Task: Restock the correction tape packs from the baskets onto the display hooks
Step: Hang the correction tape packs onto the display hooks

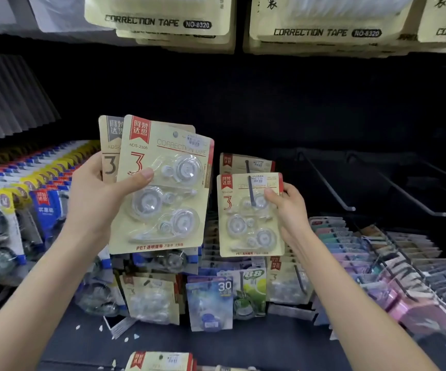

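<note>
- Two packs (pixel 163 194) sit fanned in the left hand (pixel 93 194), held up just left of the hook (pixel 251 191). The thumb presses across the front one and the fingers curl behind.
- Right hand (pixel 288 210) pinches a third pack (pixel 246 226) by its right edge, thumb on the front. The hook runs through the pack's top hole, with the tip showing in front.
- One rear pack (pixel 243 162) hangs further back on that hook.
- Two bare hooks (pixel 326 183) jut out right of the right hand, with dark open room around them.
- Crowded rows (pixel 350 236) hang close below, and big packs (pixel 163 20) overhang above.
</note>
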### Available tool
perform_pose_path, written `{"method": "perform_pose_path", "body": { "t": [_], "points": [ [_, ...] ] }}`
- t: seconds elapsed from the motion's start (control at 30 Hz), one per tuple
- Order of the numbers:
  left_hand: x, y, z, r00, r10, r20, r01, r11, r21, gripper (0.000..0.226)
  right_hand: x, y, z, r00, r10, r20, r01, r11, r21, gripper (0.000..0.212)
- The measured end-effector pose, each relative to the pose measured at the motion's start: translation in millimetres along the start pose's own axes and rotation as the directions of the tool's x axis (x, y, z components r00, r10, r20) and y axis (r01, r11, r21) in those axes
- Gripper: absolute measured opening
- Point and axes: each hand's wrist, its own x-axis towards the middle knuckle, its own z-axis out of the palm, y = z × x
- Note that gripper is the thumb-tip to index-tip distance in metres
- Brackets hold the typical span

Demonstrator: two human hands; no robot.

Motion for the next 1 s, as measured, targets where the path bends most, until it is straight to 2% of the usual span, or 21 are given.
{"method": "perform_pose_path", "body": {
  "t": [0.23, 0.43, 0.5, 0.57, 0.67, 0.73, 0.83, 0.9, 1.0],
  "points": [
    [29.5, 1.6, 16.7, 0.994, -0.098, 0.044, 0.101, 0.992, -0.072, 0.033, 65.8, 10.3, 17.1, 0.998, 0.059, -0.031, -0.055, 0.993, 0.1, 0.039],
    [34.5, -0.9, 22.6, 0.988, -0.139, 0.069, 0.144, 0.986, -0.08, 0.032, 98.5, 23.4, 17.7, 0.996, 0.07, -0.049, -0.067, 0.996, 0.065, 0.036],
    [33.9, -0.8, 22.9, 0.987, -0.141, 0.074, 0.147, 0.986, -0.079, 0.031, 96.4, 22.2, 15.3, 0.997, 0.06, -0.043, -0.061, 0.998, -0.015, 0.037],
    [31.5, 0.1, 22.5, 0.986, -0.146, 0.078, 0.152, 0.985, -0.086, 0.031, 87.3, 17.4, 10.7, 0.998, 0.009, -0.069, -0.021, 0.985, -0.172, 0.046],
    [25.8, 2.4, 20.8, 0.984, -0.156, 0.087, 0.164, 0.981, -0.101, 0.033, 61.0, 4.4, 3.5, 0.984, -0.129, -0.121, 0.061, 0.892, -0.448, 0.054],
    [20.6, 5.3, 19.9, 0.983, -0.157, 0.098, 0.168, 0.979, -0.114, 0.033, 33.4, -8.4, 3.3, 0.965, -0.221, -0.143, 0.121, 0.854, -0.507, 0.049],
    [9.9, 10.8, 16.7, 0.981, -0.156, 0.116, 0.172, 0.976, -0.136, 0.034, -15.7, -32.2, 7.8, 0.917, -0.374, -0.14, 0.28, 0.851, -0.444, 0.033],
    [1.9, 14.8, 14.2, 0.978, -0.152, 0.143, 0.173, 0.974, -0.147, 0.035, -46.8, -48.3, 13.0, 0.897, -0.433, -0.09, 0.376, 0.853, -0.362, 0.026],
    [-10.2, 18.5, 11.9, 0.969, -0.162, 0.186, 0.195, 0.965, -0.177, 0.035, -82.3, -65.9, 23.2, 0.931, -0.358, 0.072, 0.364, 0.891, -0.273, 0.035]
  ]
}}
